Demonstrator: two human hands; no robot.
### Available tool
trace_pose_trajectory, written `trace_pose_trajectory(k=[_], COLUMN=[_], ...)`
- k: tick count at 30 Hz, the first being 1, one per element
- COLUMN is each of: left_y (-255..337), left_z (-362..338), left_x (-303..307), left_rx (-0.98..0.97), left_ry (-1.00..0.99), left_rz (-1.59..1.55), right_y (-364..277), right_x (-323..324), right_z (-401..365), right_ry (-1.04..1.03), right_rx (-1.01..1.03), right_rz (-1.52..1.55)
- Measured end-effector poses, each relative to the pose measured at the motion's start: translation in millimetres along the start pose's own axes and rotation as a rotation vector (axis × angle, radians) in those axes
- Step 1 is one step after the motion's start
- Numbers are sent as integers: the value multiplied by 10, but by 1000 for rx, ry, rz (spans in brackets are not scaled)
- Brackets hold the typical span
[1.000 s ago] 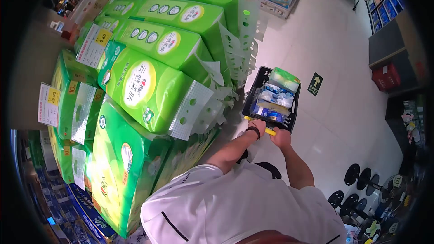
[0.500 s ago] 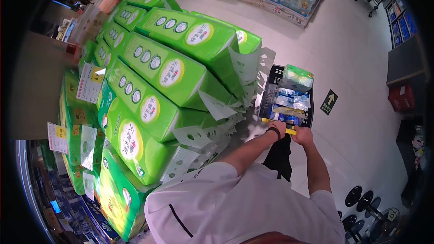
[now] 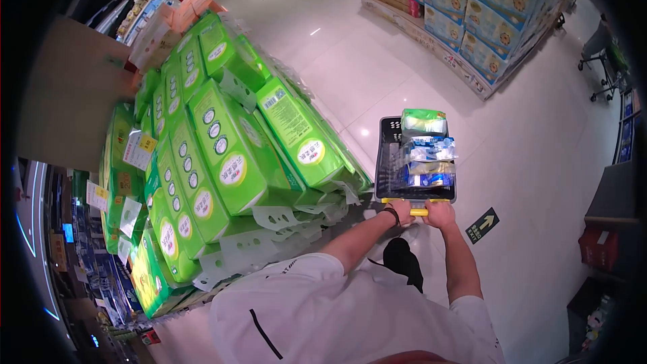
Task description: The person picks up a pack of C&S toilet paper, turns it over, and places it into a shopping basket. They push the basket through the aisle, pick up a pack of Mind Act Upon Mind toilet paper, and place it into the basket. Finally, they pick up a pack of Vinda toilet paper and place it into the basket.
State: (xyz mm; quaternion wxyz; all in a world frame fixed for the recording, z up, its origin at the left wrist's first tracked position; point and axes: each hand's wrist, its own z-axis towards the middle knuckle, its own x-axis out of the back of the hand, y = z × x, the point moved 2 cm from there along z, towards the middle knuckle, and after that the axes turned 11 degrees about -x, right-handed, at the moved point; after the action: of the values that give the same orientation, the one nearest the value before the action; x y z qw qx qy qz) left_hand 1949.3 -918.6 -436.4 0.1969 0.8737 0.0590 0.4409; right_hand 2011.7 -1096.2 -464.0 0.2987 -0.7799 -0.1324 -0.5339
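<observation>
My left hand, with a dark band at its wrist, is closed around the yellow handle of a black shopping basket. Just to its right, my right hand grips the same handle. Inside the basket lie a green-and-white package, a blue-and-white shiny package and a blue-and-yellow package. Whether the basket has wheels beneath it is hidden.
A tall pile of green tissue packs rises close on the left, with a price card on it. Ahead stand stacked cartons on a low platform. A floor exit sign lies right of the basket; a red box is farther right.
The basket has rolled or slid forward, with both hands still on its handle. The floor sign now lies nearer my body, the stacked cartons appear closer, and the view has turned somewhat.
</observation>
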Motion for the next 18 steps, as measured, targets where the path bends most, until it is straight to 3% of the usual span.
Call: trace_pose_trajectory(k=[10,16,18], left_y=[-414,-778,-913], left_z=[787,1204,1319], left_x=[989,1531,1745], left_rx=[285,346,364], left_ry=[169,272,288], left_rz=[-68,-134,-141], right_y=[251,232,259], right_x=[743,1094,1202], right_z=[1493,2401,2652], right_ry=[-68,-162,-45], right_rx=[99,102,201], right_rz=[-72,-132,-108])
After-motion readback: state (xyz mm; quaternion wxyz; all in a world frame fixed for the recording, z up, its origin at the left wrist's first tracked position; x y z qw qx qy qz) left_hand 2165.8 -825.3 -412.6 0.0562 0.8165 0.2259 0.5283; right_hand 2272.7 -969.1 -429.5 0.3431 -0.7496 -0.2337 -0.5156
